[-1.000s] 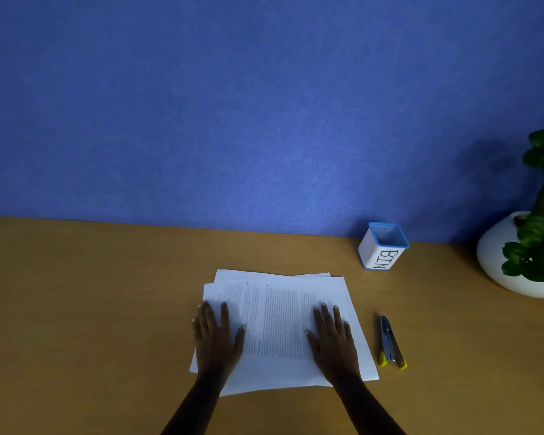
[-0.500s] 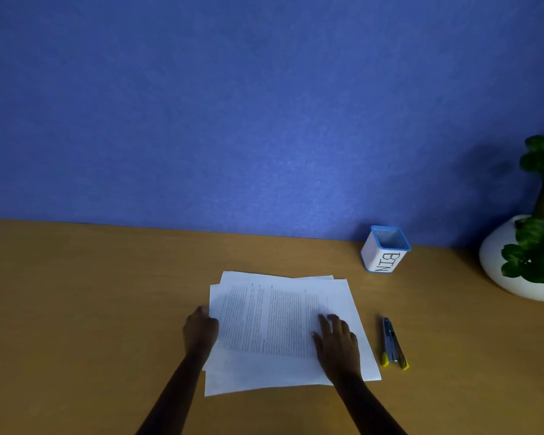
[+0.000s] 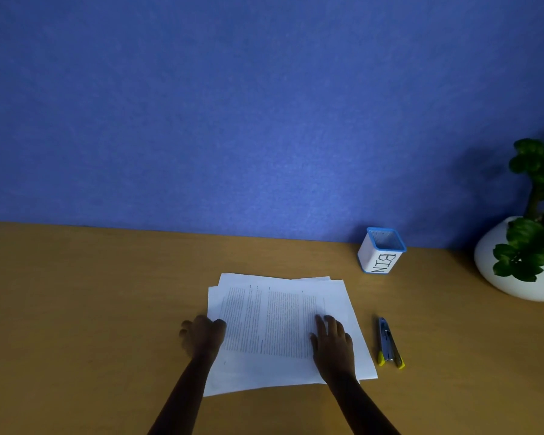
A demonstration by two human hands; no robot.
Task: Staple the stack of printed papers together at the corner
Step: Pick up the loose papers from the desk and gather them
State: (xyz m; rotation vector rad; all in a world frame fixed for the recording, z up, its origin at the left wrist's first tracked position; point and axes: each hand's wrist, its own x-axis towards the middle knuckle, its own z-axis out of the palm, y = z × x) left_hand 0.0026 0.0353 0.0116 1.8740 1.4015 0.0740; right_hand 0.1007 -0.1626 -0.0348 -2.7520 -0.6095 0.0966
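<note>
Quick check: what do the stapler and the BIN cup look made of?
Stapler: likely metal, bluish-grey sheen, with yellow tips that look like plastic. BIN cup: probably matte white plastic with a blue rim; its inside looks like fine mesh, though too small to confirm.

Two arms come in from the bottom of the view. Both arms are bare, with no sleeves to see. The left hand [image 3: 201, 335] is bare too, with no glove, ring or watch. The right hand [image 3: 333, 343] looks the same: bare, with nothing on the wrist. The arms are long and thin, and each hand looks small and rounded.
</note>
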